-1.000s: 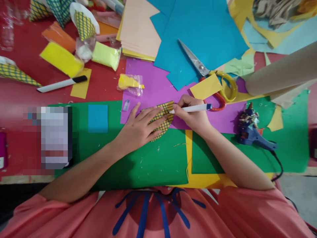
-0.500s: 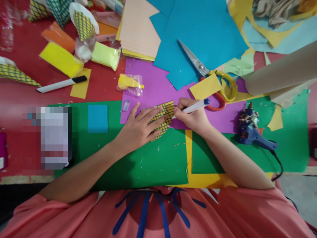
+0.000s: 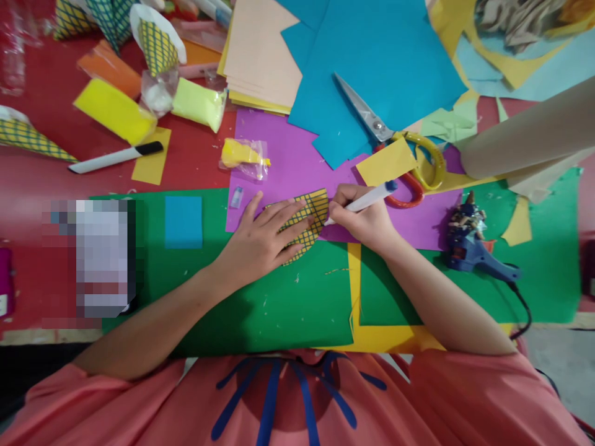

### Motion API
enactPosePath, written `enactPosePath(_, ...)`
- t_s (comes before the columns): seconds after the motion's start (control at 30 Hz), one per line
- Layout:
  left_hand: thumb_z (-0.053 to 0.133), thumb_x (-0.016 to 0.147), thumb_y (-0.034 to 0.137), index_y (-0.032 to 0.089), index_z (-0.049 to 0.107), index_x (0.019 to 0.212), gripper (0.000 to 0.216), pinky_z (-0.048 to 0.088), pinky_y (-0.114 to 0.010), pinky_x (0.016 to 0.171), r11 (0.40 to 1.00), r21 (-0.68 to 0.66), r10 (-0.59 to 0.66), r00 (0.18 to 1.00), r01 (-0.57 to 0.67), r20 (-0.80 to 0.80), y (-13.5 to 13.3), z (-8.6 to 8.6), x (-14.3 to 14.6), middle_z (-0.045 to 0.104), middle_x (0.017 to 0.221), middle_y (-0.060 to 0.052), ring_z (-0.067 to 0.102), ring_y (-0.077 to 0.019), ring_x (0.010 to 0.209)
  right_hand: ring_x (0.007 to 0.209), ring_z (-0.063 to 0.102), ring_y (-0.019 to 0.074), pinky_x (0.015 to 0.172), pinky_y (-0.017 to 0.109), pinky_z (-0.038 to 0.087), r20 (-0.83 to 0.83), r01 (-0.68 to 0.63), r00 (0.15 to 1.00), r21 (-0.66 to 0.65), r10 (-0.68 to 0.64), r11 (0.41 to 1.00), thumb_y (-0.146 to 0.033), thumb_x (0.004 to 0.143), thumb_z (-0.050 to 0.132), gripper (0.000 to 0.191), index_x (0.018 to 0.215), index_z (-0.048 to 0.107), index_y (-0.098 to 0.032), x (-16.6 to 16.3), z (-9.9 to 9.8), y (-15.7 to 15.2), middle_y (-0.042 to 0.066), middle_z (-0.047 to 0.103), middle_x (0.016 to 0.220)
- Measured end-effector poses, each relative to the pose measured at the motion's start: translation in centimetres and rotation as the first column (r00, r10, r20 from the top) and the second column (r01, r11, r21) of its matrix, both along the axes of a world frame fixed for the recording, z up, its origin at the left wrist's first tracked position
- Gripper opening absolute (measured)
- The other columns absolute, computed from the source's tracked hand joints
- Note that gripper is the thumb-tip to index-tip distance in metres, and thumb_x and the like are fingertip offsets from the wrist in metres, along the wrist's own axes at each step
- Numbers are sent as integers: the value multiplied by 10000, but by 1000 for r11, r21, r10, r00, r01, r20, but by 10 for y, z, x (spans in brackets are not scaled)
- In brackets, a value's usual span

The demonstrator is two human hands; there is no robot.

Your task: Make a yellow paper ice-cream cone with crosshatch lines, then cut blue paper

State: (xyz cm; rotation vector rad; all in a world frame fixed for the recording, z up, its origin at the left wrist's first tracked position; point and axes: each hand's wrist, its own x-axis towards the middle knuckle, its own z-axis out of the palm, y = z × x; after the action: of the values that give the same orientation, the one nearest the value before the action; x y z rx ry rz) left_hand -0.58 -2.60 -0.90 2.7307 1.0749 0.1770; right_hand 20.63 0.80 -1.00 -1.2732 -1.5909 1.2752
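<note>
Yellow with a dark grid, the piece [image 3: 318, 210] lies over the purple sheet [image 3: 283, 148] and the green sheet [image 3: 279, 310], under the left hand [image 3: 260, 241], which grips nothing, its fingers spread flat. The right hand [image 3: 365, 214] pinches the pen [image 3: 370, 197], tip at or just beside the piece's right edge; contact is hard to tell. If the left hand pressed too lightly, a push from the pen could shift the piece; a tip straying past the edge could mark the purple sheet. The scissors [image 3: 377, 126], their handle near the pen's rear end, could be knocked by a wide swing.
</note>
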Motion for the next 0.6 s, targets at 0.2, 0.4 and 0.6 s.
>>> enactPosePath(0.2, 447, 920, 325, 270, 448, 1353, 437, 194, -609, 1111, 1000, -12, -15, 1000, 15, 8, 0, 2, -1, 484, 1380, -105, 459, -276, 1258, 428, 352, 68, 427, 239, 246, -35, 124, 992, 51, -123, 991, -193, 742, 548, 275, 536, 367, -215, 3, -2, 0, -54, 408, 460)
enactPosePath(0.4, 507, 892, 328, 342, 518, 1291, 400, 242, -611, 1089, 999, 19, -45, 999, 45, 26, -2, 2, -2, 540, 1281, -86, 520, -267, 1155, 443, 401, 69, 442, 237, 305, 14, 137, 990, 79, -138, 987, -255, 795, 583, 286, 560, 428, -200, 2, -1, -2, -46, 480, 474)
enactPosePath(0.6, 519, 891, 334, 336, 511, 1298, 407, 257, -610, 1089, 999, 15, -50, 999, 49, 20, -3, 3, 0, 534, 1303, -75, 513, -256, 1169, 460, 420, 61, 447, 227, 309, 105, 42, 993, 124, -55, 991, -330, 823, 600, 298, 594, 482, -181, 2, -2, -3, -36, 517, 515)
